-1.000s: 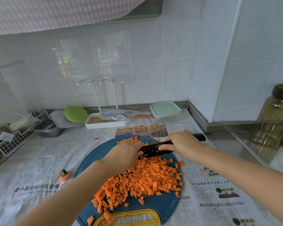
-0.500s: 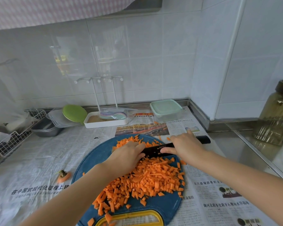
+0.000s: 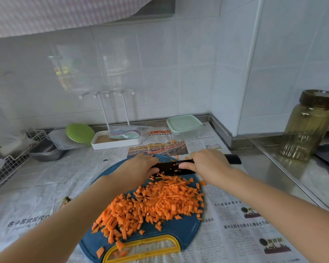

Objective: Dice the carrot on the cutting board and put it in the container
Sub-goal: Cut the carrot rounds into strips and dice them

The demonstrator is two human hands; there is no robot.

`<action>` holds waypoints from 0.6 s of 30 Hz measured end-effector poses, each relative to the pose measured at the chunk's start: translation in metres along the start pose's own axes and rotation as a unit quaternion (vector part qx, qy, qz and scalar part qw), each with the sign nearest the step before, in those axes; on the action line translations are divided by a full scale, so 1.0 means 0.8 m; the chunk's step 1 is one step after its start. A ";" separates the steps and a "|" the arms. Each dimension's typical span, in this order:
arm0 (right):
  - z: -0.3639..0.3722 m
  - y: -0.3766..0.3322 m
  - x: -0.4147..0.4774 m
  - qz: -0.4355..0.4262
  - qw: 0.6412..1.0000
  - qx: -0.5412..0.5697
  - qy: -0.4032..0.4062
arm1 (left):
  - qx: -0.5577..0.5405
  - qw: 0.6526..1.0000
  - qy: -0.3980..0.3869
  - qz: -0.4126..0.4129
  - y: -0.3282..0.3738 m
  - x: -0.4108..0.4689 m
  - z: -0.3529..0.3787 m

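A pile of diced carrot [image 3: 156,204] covers the round blue cutting board [image 3: 175,230], which has a yellow handle at its near edge. A black knife [image 3: 172,168] lies across the board's far part, blade down just behind the pile. My right hand [image 3: 207,162] grips its handle, with the index finger stretched along the blade. My left hand [image 3: 139,167] rests on top of the blade's tip end, thumb beside it. A clear container with a pale green lid [image 3: 184,126] stands shut at the back, by the wall corner.
Newspaper covers the counter. A carrot top [image 3: 66,200] lies left of the board. At the back left are a white tray with a rack [image 3: 116,142], a green lid [image 3: 80,132], metal trays [image 3: 46,151] and a wire basket [image 3: 10,164]. A brown jar [image 3: 310,126] stands at the right.
Both hands and the knife have shifted toward the board's far edge, leaving fewer carrot pieces beyond the blade. The view has tilted up a little.
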State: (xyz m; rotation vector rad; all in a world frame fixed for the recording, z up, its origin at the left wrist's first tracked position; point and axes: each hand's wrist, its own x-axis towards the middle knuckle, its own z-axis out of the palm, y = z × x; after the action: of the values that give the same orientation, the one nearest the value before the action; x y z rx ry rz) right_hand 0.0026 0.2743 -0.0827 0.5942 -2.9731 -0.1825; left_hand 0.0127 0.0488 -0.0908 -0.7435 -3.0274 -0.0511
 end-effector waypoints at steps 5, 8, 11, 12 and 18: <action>-0.005 -0.014 -0.028 0.031 0.999 -0.012 0.001 | 0.016 0.999 -0.012 0.030 -0.003 0.000 -0.008; 0.003 -0.022 -0.035 0.042 0.999 -0.018 -0.002 | 0.028 0.999 -0.037 0.025 -0.003 -0.001 -0.004; 0.009 -0.025 -0.037 0.046 0.999 -0.016 -0.001 | 0.049 0.997 -0.054 0.019 -0.003 0.001 -0.002; 0.011 -0.026 -0.038 0.046 0.999 -0.017 0.002 | 0.057 0.996 -0.059 0.022 -0.002 0.001 -0.001; 0.023 -0.030 -0.044 0.040 0.998 -0.032 0.038 | 0.047 0.997 -0.051 0.021 -0.004 0.002 0.014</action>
State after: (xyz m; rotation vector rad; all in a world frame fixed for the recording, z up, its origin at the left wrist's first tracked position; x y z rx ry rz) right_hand 0.0420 0.2678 -0.1066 0.4645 -2.8985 -0.2429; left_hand 0.0098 0.0472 -0.1022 -0.8261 -3.0826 0.1338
